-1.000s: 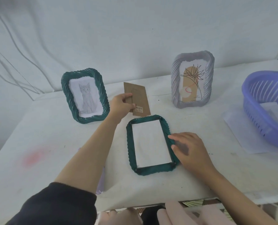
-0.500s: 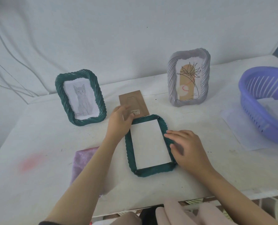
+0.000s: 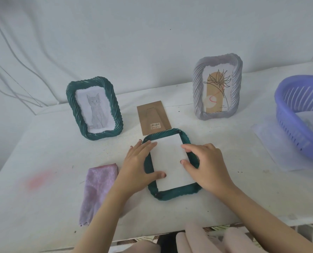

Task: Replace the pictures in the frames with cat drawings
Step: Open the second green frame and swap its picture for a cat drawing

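A green twisted frame (image 3: 177, 193) lies face down on the table with a white sheet (image 3: 170, 161) in its back opening. My left hand (image 3: 139, 165) rests on the frame's left side, thumb on the sheet. My right hand (image 3: 207, 165) presses the frame's right side, fingertips on the sheet. The brown backing board (image 3: 153, 116) lies flat just beyond the frame. A second green frame (image 3: 95, 108) stands at the back left showing a cat drawing. A grey frame (image 3: 217, 86) stands at the back right with a plant picture.
A purple cloth (image 3: 97, 187) lies at the front left. A purple plastic basket (image 3: 302, 114) sits at the right edge on a white sheet (image 3: 272, 143). A pink stain (image 3: 37, 179) marks the table at the left. The white wall rises close behind the table.
My left hand laid the brown backing board down beyond the frame, let go of it, and came onto the frame's left side. My right hand's fingers shifted onto the white sheet.
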